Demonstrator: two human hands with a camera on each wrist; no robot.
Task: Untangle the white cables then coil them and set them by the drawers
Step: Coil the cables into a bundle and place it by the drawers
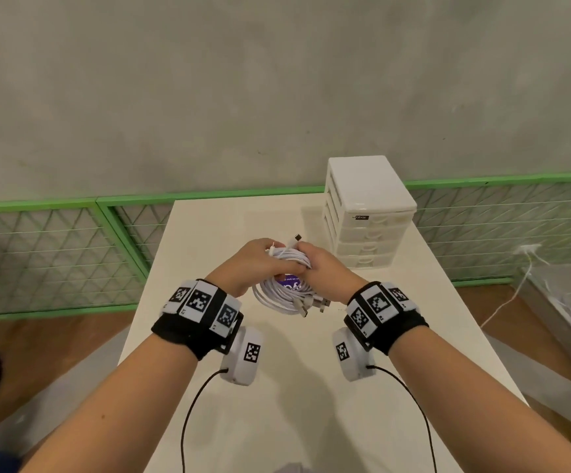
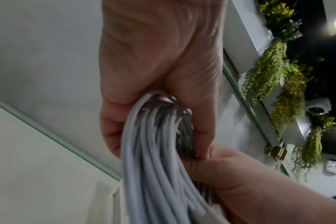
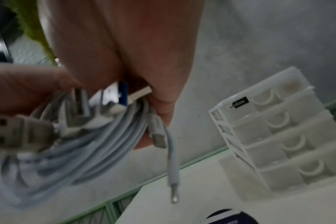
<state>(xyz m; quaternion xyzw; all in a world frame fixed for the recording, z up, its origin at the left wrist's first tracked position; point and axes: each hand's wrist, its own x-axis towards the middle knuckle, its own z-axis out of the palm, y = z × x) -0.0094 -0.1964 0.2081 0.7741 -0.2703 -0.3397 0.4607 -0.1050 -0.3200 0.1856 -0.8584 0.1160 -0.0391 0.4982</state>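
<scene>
A coil of white cables [image 1: 284, 295] hangs above the middle of the white table [image 1: 209, 233], held by both hands. My left hand [image 1: 260, 261] grips the top of the bundle [image 2: 155, 151] from the left. My right hand [image 1: 315, 264] grips it from the right, fingers curled round the strands [image 3: 109, 136]. Several USB plugs [image 1: 315, 307] stick out at the coil's lower right, and one plug [image 1: 297, 237] pokes up between the hands. In the right wrist view a loose cable end [image 3: 173, 181] dangles. The white drawer unit [image 1: 367, 213] stands at the table's far right.
A purple object [image 1: 291, 283] lies on the table under the coil. Black wrist-camera leads [image 1: 192, 414] trail over the near table. Green mesh fencing [image 1: 55, 254] runs behind the table. A white cord [image 1: 513, 295] hangs at the right over the floor.
</scene>
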